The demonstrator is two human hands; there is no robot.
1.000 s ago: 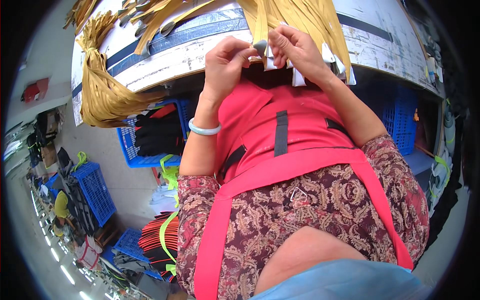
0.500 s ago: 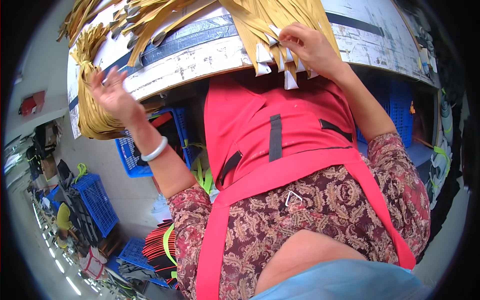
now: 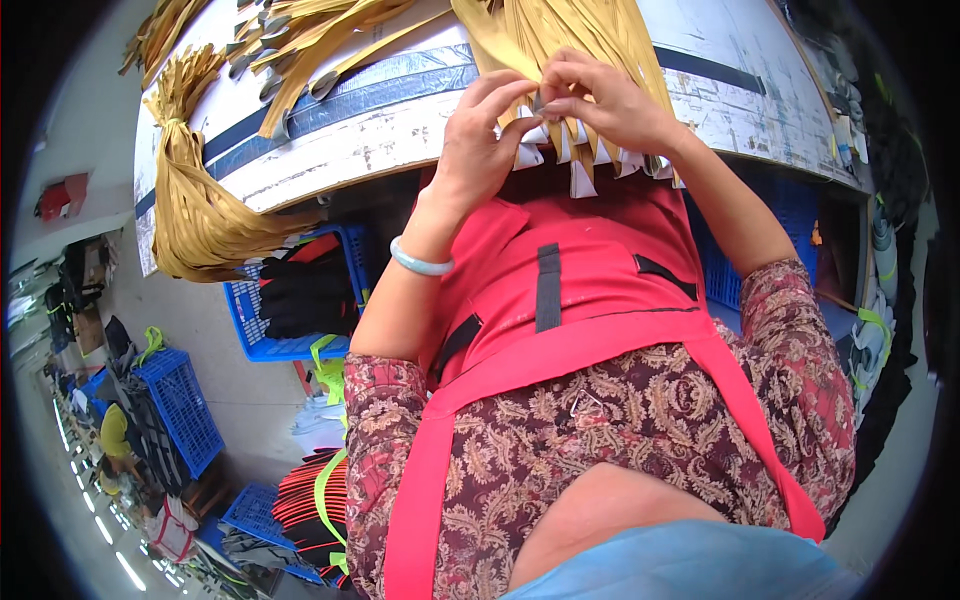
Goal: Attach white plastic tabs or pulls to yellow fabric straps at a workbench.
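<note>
Over the table's near edge, my left hand (image 3: pixel 485 135) and my right hand (image 3: pixel 605 100) meet fingertip to fingertip, both closed in a pinch. A small grey piece (image 3: pixel 538 103) shows between them, at the end of a golden-yellow strap; the fingers partly hide it. My right hand pinches that strap end, and my left fingers close on the grey piece. Other golden straps (image 3: pixel 630 60) lie side by side beneath my hands. Their white folded ends (image 3: pixel 582 180) hang over the edge toward my red apron (image 3: pixel 590 260).
A tied bundle of golden straps (image 3: pixel 185 190) droops off the table's left corner. More straps with grey ends (image 3: pixel 300 40) lie across the white, scuffed tabletop (image 3: pixel 380 140). Below stands a blue crate (image 3: pixel 290 345) with dark cloth; another blue crate (image 3: pixel 180 410) is farther left.
My left hand has moved right, from beside the tied bundle to my right hand, and has closed. My right hand has shifted slightly left.
</note>
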